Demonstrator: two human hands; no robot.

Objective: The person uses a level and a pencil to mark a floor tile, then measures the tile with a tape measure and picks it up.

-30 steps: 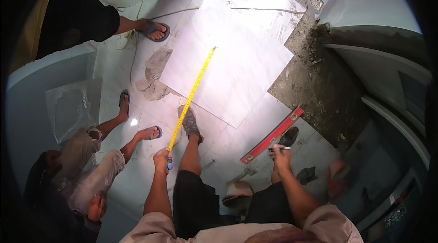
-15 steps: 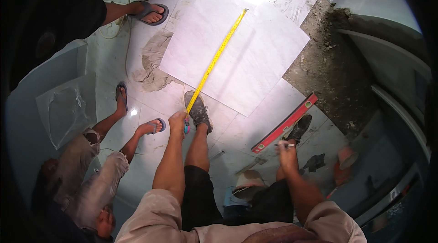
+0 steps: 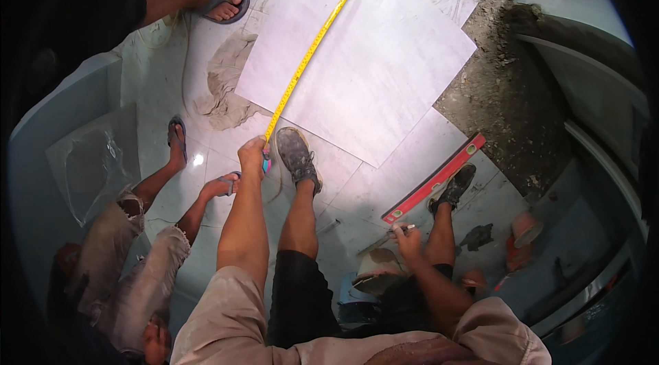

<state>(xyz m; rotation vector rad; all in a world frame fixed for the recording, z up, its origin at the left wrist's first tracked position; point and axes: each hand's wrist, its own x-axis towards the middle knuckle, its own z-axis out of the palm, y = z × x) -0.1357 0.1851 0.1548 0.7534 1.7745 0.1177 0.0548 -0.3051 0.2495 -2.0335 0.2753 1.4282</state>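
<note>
Yel. tape meas. [image 3: 303,66], blk marks

We could pass a hand over the large white marbled tile [image 3: 391,84] in the upper middle of the frame, right of the yellow tape-measure blade [image 3: 300,73] that slants across its left part from the left hand [image 3: 252,155]. Below it, we have a gap over the floor tiles [image 3: 353,193] between the left laced shoe [image 3: 296,157] at centre and the red spirit level [image 3: 429,183] at lower right, which blocks us rightward together with the right laced shoe [image 3: 456,188].
</note>
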